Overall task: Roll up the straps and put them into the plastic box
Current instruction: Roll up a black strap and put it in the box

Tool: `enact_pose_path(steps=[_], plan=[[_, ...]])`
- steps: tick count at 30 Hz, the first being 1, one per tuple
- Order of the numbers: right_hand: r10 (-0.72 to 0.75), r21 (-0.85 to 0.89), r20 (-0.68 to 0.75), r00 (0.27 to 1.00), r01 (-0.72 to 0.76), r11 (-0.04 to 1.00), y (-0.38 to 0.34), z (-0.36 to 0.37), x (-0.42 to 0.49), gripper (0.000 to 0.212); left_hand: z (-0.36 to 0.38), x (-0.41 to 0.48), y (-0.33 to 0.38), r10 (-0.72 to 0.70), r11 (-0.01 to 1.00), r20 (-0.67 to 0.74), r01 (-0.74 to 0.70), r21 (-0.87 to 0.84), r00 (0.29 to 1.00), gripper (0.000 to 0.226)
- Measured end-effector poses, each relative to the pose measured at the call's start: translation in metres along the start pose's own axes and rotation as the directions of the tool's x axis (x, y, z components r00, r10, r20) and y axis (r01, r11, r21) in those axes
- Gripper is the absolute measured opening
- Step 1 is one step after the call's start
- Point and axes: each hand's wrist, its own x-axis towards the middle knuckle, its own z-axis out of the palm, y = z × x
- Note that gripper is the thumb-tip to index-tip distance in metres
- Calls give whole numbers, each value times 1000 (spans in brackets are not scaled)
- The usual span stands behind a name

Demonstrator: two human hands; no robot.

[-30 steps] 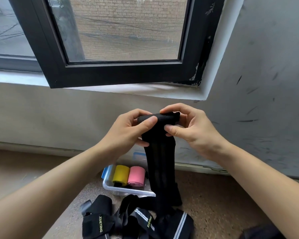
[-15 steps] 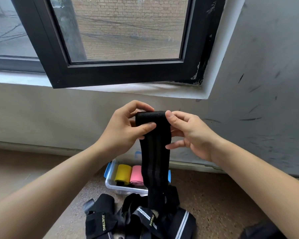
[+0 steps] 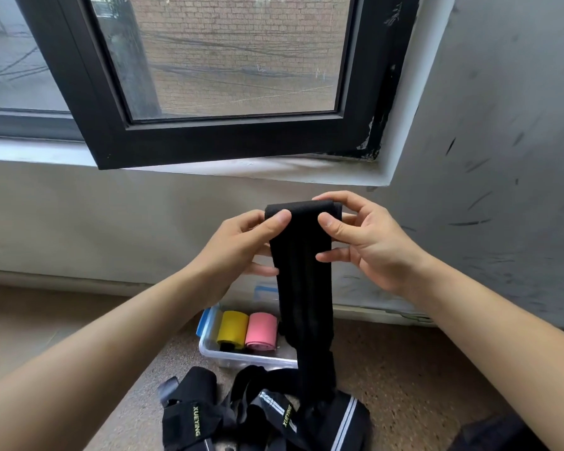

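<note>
One wide-angle camera, worn on the person's head, faces forward and down, taking in the black-framed window [image 3: 209,148] and the speckled brown floor [image 3: 404,369]. It looks from close range at the left hand [image 3: 238,252] and right hand [image 3: 372,252], with the long black fabric strap [image 3: 302,271] centred.

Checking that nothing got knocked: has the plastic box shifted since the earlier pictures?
No. The plastic box still sits at the same spot on the floor, close by the wall.

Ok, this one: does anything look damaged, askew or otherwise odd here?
The held black strap looks fine. The loose straps lie tangled on the floor before the plastic box, unrolled. Apart from that, paint is flaking at the lower right corner of the window frame and dark scuffs mark the wall.
</note>
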Motion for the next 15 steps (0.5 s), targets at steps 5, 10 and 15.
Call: enact_pose_path(steps=[5,10,15], plan=[[-16,-41,31,999,18,999,3,1,-1,29,2,0,-2,30,999,-44,-31,-29,999,32],[70,-56,46,997,-67,996,3,-3,0,36,1,-1,-1,136,991,-69,-136,0,988,24],[176,-88,53,983,-171,981,1,6,0,52,1,-1,-3,264,962,-42,-260,87,964,27]])
